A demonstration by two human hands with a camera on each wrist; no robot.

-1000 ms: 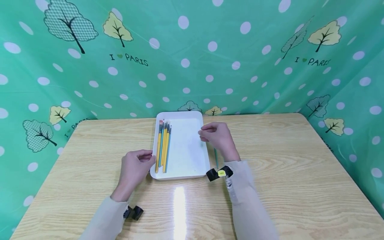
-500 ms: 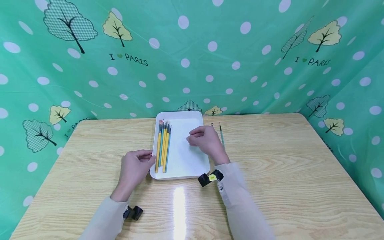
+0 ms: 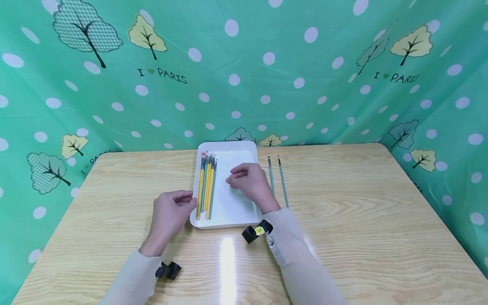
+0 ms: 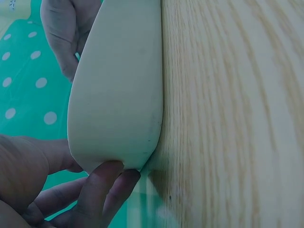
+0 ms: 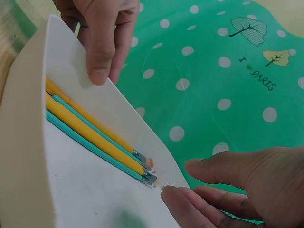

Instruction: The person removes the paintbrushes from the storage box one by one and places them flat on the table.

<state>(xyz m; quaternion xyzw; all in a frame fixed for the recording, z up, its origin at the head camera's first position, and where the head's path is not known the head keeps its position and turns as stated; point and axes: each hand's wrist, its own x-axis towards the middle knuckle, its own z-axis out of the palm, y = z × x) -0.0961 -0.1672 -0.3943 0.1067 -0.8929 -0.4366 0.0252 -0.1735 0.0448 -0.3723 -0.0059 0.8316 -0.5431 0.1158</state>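
Right hand [image 3: 249, 182], thumb and fingers slightly apart around nothing visible, is over the white tray [image 3: 227, 146]; sweeping toward nine o'clock might scatter the brushes [image 3: 209, 186] lying there. Left hand [image 3: 170, 215] pinches the tray at eight; pushing could drive it into two teal brushes [image 3: 283, 180] on the counter [image 3: 373, 203] at three.

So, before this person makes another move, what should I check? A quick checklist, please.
1. Tray steadied: ok, the left hand grips its rim.
2. Right hand free: ok, it holds nothing, above the tray.
3. Brushes in the tray easy to separate: cannot tell, they lie close together.
4. Two loose brushes apart: ok, there is a gap between them.
5. All brushes together: not ok, those two lie on the table.
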